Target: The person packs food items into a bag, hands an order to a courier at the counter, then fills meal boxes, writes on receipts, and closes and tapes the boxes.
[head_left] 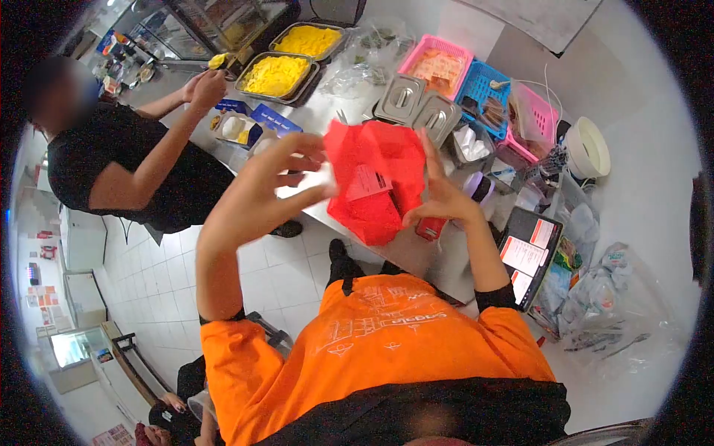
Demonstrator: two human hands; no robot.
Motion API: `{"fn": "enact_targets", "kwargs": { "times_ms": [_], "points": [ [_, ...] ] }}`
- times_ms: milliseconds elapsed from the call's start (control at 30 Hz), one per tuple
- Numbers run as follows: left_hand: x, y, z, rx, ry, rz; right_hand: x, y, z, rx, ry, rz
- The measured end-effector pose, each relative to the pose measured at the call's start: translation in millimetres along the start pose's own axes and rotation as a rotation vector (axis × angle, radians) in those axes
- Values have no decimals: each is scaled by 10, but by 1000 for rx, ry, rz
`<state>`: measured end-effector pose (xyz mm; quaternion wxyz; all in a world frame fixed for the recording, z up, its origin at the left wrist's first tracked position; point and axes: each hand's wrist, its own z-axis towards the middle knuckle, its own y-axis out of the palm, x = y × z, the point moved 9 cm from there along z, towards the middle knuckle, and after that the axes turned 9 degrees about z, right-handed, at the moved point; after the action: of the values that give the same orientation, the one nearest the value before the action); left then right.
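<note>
A bright red bag point(379, 212), its top crumpled, is up in front of me over the worktop edge. A white printed slip point(370, 183) lies against its front. My right hand point(449, 198) grips the bag's right side, with the thumb low and the fingers behind the edge. My left hand point(256, 189) is at the bag's left side, fingers spread and curved; its thumb tip is close to the red material, and whether it touches I cannot tell. What the bag contains is hidden.
Trays of yellow food point(275, 76), lidded steel containers point(401, 99), a pink basket point(444, 56) and a blue basket point(483, 85) stand on the worktop. A tablet point(529, 253) is at right. At left a co-worker point(123, 160) stands by an open box of food point(236, 128).
</note>
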<state>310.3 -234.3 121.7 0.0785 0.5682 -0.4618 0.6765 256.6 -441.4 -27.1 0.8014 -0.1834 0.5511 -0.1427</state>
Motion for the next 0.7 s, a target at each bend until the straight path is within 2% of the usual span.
{"fn": "enact_targets", "kwargs": {
  "times_ms": [100, 200, 267, 333, 367, 433, 500, 600, 633, 700],
  "points": [
    [-7, -363, -416, 189, 89, 652, 281, 72, -26, -19, -2, 323],
    [-723, -23, -280, 185, 185, 804, 235, 70, 88, -39, 3, 290],
    [-1421, 435, 135, 97, 189, 551, 289, 248, 270, -46, 151, 373],
    [-1643, 882, 414, 100, 215, 82, 465, 445, 461, -183, 203, 352],
    [-1851, 1062, 506, 135, 105, -64, 710, 661, 494, -310, 193, 295],
    [-2122, 1204, 544, 170, -75, -284, 864, 704, 501, -269, 231, 310],
    [-2293, 1288, 565, 177, -220, -430, 844, 516, 383, 64, 316, 448],
    [-2441, 1032, 402, 503, -53, -731, 949, 313, 294, 430, 223, 1489],
    [-2368, 960, 433, 595, 34, -898, 939, 308, 307, 416, 176, 1526],
    [-2109, 893, 469, 689, 24, -1033, 928, 278, 372, 391, 74, 1596]
  ]
}}
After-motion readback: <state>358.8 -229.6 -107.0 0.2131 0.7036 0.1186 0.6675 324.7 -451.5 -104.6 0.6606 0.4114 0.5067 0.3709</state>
